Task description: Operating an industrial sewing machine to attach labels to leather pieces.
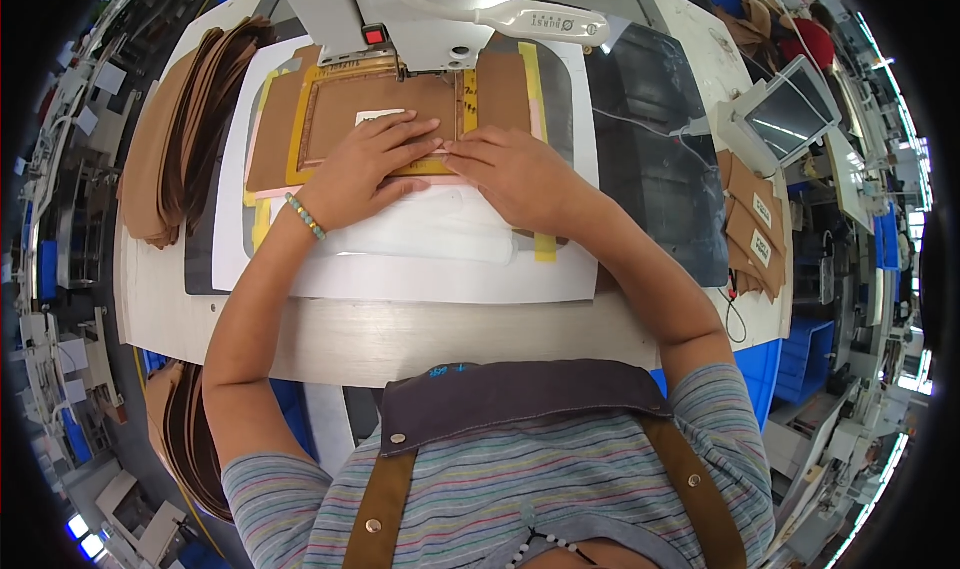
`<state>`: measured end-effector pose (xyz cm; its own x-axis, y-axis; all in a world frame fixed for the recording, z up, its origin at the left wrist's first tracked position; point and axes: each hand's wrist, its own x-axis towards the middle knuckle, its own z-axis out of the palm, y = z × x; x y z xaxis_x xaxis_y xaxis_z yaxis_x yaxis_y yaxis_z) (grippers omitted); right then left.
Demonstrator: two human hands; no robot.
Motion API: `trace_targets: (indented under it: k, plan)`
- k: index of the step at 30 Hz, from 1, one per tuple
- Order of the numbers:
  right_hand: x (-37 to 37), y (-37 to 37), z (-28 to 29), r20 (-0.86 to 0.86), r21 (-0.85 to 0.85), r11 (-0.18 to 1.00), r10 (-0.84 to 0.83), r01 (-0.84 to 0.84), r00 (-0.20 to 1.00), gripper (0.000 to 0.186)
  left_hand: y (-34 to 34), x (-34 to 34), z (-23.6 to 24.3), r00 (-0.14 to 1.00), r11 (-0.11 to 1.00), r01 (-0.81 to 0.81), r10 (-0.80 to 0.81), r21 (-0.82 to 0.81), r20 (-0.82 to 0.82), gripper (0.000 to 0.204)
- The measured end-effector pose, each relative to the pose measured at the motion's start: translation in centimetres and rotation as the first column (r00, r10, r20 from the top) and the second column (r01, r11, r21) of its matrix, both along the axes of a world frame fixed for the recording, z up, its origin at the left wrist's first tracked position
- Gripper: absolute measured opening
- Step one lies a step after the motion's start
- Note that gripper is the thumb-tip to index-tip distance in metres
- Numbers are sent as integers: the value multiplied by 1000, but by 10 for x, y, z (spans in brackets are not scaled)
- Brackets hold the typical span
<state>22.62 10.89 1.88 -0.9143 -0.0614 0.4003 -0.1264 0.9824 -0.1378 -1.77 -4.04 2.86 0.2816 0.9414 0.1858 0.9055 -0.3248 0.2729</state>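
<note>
A brown fabric piece [385,94] with a white label [378,117] lies inside a yellow-edged rectangular frame [298,134], beneath the head of a sewing machine [395,14]. My left hand [372,164] rests flat on the fabric and the frame's near edge, fingers stretched to the right. From the other side, my right hand [515,174] lies palm down, its fingertips at the frame's near right corner, almost meeting my left fingertips. Neither hand shows anything gripped. Just below the hands is a white translucent sheet [420,229], on a larger white board [440,284].
Brown fabric pieces [170,149] are stacked at the left. More labelled brown pieces [755,229] lie at the right, near a control screen [790,109] on a stand. A white handheld device [545,21] is attached beside the machine head. Blue bins [800,359] stand below the table.
</note>
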Motion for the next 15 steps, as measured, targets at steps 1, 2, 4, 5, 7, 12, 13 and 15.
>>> trace_targets:
  k: [1, 2, 4, 5, 7, 12, 13, 15]
  plan:
    - [0, 1, -1, 8, -4, 1000, -1, 1, 1000, 37, 2, -1, 0, 1000, 1000, -5, 5, 5, -3, 56]
    - [-1, 2, -2, 8, -2, 1000, -1, 1, 1000, 37, 3, -2, -1, 1000, 1000, -12, 12, 8, -6, 56]
    - [-2, 3, -4, 40, 10, 999, -46, 45, 998, 37, 9, -4, -3, 1000, 1000, -14, 14, 18, -11, 56]
    - [-3, 2, -2, 40, 12, 999, -46, 45, 998, 37, 12, -6, -4, 1000, 1000, -14, 15, 26, -15, 56]
    - [-5, 0, 1, 57, 9, 995, -95, 95, 994, 35, 18, -9, -6, 999, 999, -22, 23, 48, -23, 54]
    - [-8, 9, -2, 41, 23, 993, -120, 120, 992, 36, 35, -18, -13, 999, 995, -27, 31, 95, -43, 52]
    - [-7, 9, 2, 32, 22, 993, -115, 114, 993, 37, 38, -18, -15, 999, 995, -36, 40, 96, -35, 51]
    - [-1, 8, 10, 39, -41, 995, -90, 92, 995, 40, 44, -22, -16, 998, 994, -46, 49, 99, -27, 51]
